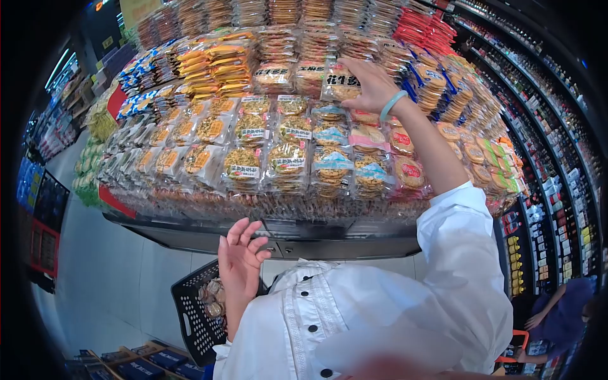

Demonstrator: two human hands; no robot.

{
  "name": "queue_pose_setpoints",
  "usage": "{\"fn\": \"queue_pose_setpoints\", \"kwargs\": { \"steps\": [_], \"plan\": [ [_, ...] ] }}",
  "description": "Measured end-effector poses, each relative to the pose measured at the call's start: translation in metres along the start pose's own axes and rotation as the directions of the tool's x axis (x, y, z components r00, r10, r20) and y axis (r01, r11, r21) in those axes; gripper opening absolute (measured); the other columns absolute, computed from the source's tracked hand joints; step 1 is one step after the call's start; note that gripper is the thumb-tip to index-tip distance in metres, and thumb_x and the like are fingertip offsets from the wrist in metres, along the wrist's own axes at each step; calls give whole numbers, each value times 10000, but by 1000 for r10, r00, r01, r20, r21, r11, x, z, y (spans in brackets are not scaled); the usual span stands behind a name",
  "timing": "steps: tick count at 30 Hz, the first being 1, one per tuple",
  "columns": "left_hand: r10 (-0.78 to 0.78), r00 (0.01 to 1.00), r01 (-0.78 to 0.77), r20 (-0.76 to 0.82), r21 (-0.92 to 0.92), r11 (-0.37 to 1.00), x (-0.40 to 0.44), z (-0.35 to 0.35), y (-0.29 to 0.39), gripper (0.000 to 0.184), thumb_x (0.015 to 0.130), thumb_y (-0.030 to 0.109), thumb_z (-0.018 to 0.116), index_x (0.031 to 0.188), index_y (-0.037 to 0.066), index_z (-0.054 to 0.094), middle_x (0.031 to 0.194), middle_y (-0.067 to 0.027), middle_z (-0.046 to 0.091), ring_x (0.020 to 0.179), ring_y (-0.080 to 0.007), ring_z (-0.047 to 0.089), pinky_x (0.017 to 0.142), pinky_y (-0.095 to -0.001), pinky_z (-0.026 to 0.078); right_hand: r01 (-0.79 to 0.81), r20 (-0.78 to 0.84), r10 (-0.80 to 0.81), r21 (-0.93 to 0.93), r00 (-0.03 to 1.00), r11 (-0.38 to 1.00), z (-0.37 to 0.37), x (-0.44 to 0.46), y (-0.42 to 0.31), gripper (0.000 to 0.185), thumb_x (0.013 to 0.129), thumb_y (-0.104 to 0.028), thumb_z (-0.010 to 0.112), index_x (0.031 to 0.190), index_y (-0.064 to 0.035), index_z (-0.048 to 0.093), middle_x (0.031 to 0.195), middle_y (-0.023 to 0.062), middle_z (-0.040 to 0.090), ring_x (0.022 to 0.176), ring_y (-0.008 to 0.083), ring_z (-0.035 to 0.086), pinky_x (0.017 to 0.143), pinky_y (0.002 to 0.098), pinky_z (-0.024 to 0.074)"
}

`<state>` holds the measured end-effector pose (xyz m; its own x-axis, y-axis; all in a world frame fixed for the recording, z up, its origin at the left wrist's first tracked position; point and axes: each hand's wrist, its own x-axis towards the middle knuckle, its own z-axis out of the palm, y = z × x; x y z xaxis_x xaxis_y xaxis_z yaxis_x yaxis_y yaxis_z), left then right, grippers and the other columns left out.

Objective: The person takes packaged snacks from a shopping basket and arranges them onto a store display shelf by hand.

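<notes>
My right hand (373, 85), with a pale green bangle on its wrist, reaches over the display. Its fingers and thumb close around the right side of a clear packet of biscuits (335, 88) with black lettering. Similar lettered packets (275, 77) lie just left of it. In front of that hand are biscuit packs with blue-and-white labels (333, 159). My left hand (239, 261) hangs in front of the display's edge, palm up, fingers loosely curled and apart, holding nothing. Below it stands a black shopping basket (190, 316) with several packets (212, 296) inside, partly hidden by my arm.
Stacked biscuit packs cover the wide display, including yellow packs (215, 63) and red packs (421, 31). Its dark base (297, 246) runs in front of me. Shelves of bottles (544, 158) curve along the right. A person in dark clothing (567, 320) is at the lower right.
</notes>
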<state>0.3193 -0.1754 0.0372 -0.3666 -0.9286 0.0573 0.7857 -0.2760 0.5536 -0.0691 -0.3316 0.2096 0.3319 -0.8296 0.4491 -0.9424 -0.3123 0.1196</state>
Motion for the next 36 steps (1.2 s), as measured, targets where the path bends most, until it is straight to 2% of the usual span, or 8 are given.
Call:
{"fn": "queue_pose_setpoints", "kwargs": {
  "steps": [5,9,12,16,17,24,28,36],
  "plan": [
    [18,997,-15,-76,46,999,-8,-15,2,463,1018,374,359,1293,16,464,1205,-151,576,950,-210,629,739,-333,564,-75,32,74,44,997,996,11,43,11,941,696,-443,756,1425,-16,341,1428,211,415,1321,358,395,1114,405,314],
    [15,994,-10,-107,49,999,-12,-28,2,416,1011,335,396,1263,18,494,1151,-135,608,957,-198,627,738,-323,564,-95,137,68,206,988,974,1,92,-6,967,708,-505,739,1437,-22,326,1421,209,427,1301,343,434,1095,391,353],
    [28,989,-20,-147,57,998,-16,-37,5,399,1008,323,408,1255,24,501,1142,-121,612,957,-191,626,744,-324,563,11,132,-27,121,991,993,21,134,-15,982,701,-496,746,1443,-22,312,1419,209,431,1299,342,438,1088,393,367],
    [55,974,-40,-221,73,997,-23,-52,11,379,1002,312,425,1240,31,514,1120,-102,620,952,-178,625,743,-318,558,29,273,-57,105,960,994,27,162,-38,973,705,-457,739,1453,-25,290,1450,201,392,1328,333,403,1099,395,362],
    [59,969,-42,-241,73,996,-25,-56,12,376,1000,311,429,1237,32,517,1113,-98,622,948,-175,625,740,-315,557,-29,355,0,75,935,997,27,167,-43,964,713,-444,732,1460,-35,280,1472,192,360,1347,329,375,1108,409,350],
    [77,941,-63,-328,55,997,-31,-68,19,334,999,264,423,1208,23,520,1087,-104,612,928,-173,622,721,-303,549,-79,431,13,136,902,988,61,186,-38,989,710,-472,745,1467,-53,267,1490,183,333,1363,328,348,1124,423,326],
    [75,939,-61,-335,52,997,-30,-73,21,323,1001,255,420,1201,23,522,1082,-104,614,926,-172,622,723,-300,549,-114,440,30,166,898,980,75,195,-36,953,702,-452,759,1442,-39,324,1439,195,410,1323,331,408,1111,412,341],
    [46,931,-30,-362,50,998,-25,-80,21,315,990,283,467,1187,50,546,1058,-69,634,897,-145,629,700,-278,535,37,326,-95,178,941,983,86,195,-38,923,723,-453,748,1433,-27,340,1423,200,426,1312,331,419,1106,399,348]
  ]
}}
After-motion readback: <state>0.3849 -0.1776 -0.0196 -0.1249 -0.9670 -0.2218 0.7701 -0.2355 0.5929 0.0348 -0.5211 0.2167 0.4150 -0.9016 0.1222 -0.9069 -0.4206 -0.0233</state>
